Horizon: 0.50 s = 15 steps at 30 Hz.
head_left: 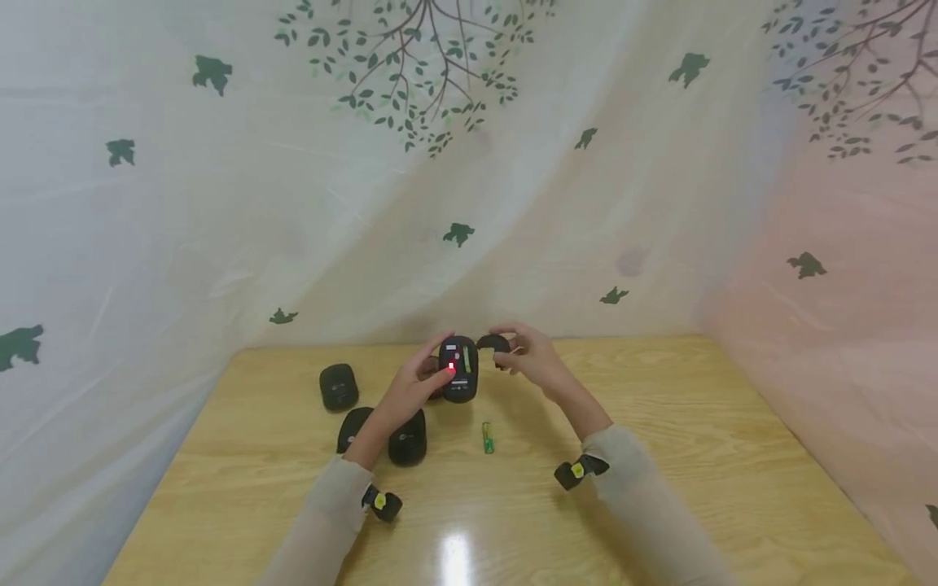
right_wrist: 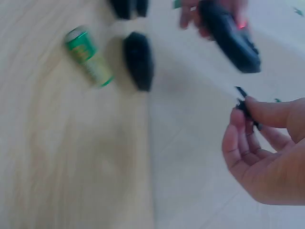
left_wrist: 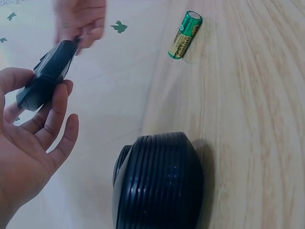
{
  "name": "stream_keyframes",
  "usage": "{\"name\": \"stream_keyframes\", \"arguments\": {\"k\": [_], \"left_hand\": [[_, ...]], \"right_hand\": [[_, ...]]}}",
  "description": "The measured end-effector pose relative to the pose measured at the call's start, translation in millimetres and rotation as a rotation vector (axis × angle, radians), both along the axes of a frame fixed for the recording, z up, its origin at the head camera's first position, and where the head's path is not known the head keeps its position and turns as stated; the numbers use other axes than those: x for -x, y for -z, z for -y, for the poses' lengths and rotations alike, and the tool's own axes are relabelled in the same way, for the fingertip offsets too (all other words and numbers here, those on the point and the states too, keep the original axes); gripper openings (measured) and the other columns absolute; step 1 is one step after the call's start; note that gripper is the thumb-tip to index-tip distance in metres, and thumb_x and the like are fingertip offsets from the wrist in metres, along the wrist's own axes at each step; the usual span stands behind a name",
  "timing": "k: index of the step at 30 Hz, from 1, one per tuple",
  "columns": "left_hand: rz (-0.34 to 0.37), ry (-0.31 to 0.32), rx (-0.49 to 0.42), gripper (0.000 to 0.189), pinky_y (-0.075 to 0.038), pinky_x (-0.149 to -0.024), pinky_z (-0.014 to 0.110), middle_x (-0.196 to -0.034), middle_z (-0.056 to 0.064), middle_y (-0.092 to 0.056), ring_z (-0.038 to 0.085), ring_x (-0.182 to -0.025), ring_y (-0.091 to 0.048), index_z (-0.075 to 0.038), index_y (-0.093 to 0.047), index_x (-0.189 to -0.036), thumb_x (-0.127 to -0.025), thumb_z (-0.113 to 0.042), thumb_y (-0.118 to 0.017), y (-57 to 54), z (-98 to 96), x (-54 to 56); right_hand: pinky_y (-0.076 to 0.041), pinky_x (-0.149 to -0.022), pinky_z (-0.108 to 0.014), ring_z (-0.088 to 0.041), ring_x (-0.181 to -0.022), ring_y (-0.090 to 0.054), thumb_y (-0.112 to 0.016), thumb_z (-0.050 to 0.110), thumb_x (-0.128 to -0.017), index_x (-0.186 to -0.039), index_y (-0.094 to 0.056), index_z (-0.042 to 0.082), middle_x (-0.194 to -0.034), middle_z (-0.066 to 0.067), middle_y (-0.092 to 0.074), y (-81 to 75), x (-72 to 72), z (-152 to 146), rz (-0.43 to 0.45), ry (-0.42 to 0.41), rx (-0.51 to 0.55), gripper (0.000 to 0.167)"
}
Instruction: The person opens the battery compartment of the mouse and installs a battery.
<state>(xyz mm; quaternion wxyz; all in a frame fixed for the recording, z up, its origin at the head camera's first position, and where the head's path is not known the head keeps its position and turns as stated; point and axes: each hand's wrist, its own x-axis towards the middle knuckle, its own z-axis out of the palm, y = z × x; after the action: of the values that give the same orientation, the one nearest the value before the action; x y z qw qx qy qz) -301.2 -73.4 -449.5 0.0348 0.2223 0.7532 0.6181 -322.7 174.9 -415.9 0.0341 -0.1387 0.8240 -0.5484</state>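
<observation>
My left hand [head_left: 410, 387] grips a black computer mouse [head_left: 460, 392], its underside facing the head camera. A red light glows on that underside, and a green battery [head_left: 466, 359] lies in the uncovered compartment. Just to the right, apart from the mouse, my right hand [head_left: 538, 358] pinches a thin black battery cover [head_left: 493, 343] between thumb and fingers. In the right wrist view the cover [right_wrist: 245, 109] appears nearly edge-on, below the held mouse [right_wrist: 231, 38]. A loose green-and-gold battery [head_left: 488, 437] lies on the table below both hands.
Several other dark mice rest on the wooden table [head_left: 659, 488]: one at far left [head_left: 339, 387], one partly behind my left forearm [head_left: 355, 425], and another beside it [head_left: 407, 439]. A further one shows partly behind the held mouse. Pale patterned cloth [head_left: 366, 244] hangs behind the table.
</observation>
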Motion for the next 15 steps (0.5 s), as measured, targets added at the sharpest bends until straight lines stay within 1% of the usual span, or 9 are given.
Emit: {"name": "stream_keyframes", "arguments": {"k": [3, 4, 8, 11, 15], "left_hand": [[0.016, -0.012, -0.001, 0.061, -0.056, -0.083, 0.033, -0.126, 0.026, -0.065, 0.028, -0.105, -0.067, -0.025, -0.037, -0.159, -0.103, -0.015, -0.060, 0.0, -0.3, -0.5], [0.018, -0.015, -0.002, 0.061, -0.056, -0.083, 0.033, -0.126, 0.026, -0.065, 0.028, -0.106, -0.067, -0.026, -0.037, -0.158, -0.103, -0.015, -0.060, -0.2, -0.4, -0.5], [0.013, -0.018, 0.003, 0.061, -0.055, -0.084, 0.033, -0.126, 0.026, -0.065, 0.029, -0.106, -0.067, -0.026, -0.037, -0.158, -0.103, -0.016, -0.061, -0.8, -1.0, -1.0], [-0.001, -0.020, 0.011, 0.061, -0.054, -0.083, 0.031, -0.123, 0.025, -0.067, 0.027, -0.104, -0.067, -0.026, -0.038, -0.158, -0.102, -0.016, -0.061, -0.9, -1.8, -0.9], [-0.012, -0.022, 0.024, 0.061, -0.053, -0.081, 0.031, -0.120, 0.024, -0.068, 0.027, -0.100, -0.066, -0.027, -0.038, -0.158, -0.102, -0.015, -0.062, 0.0, -3.3, -0.4]], "right_hand": [[-0.057, -0.072, -0.034, -0.020, -0.081, -0.069, -0.071, 0.004, -0.094, -0.138, -0.056, 0.005, -0.095, -0.015, -0.068, -8.9, -1.2, 7.2, -0.056, 0.031, 0.099, 0.046], [-0.057, -0.072, -0.034, -0.019, -0.081, -0.069, -0.072, 0.004, -0.094, -0.137, -0.056, 0.005, -0.094, -0.015, -0.068, -11.3, -1.8, 9.7, -0.073, 0.035, 0.129, 0.046], [-0.055, -0.070, -0.030, -0.015, -0.079, -0.068, -0.072, 0.003, -0.093, -0.133, -0.054, 0.004, -0.091, -0.014, -0.070, -19.3, -4.9, 18.1, -0.122, 0.029, 0.207, 0.044], [-0.055, -0.070, -0.030, -0.014, -0.078, -0.068, -0.072, 0.002, -0.093, -0.131, -0.054, 0.005, -0.090, -0.012, -0.070, -21.4, -6.6, 22.2, -0.153, 0.016, 0.210, 0.042], [-0.054, -0.070, -0.031, -0.018, -0.079, -0.067, -0.073, 0.004, -0.093, -0.126, -0.055, 0.007, -0.091, -0.014, -0.070, -21.7, -8.2, 26.6, -0.193, -0.008, 0.156, 0.038]]}}
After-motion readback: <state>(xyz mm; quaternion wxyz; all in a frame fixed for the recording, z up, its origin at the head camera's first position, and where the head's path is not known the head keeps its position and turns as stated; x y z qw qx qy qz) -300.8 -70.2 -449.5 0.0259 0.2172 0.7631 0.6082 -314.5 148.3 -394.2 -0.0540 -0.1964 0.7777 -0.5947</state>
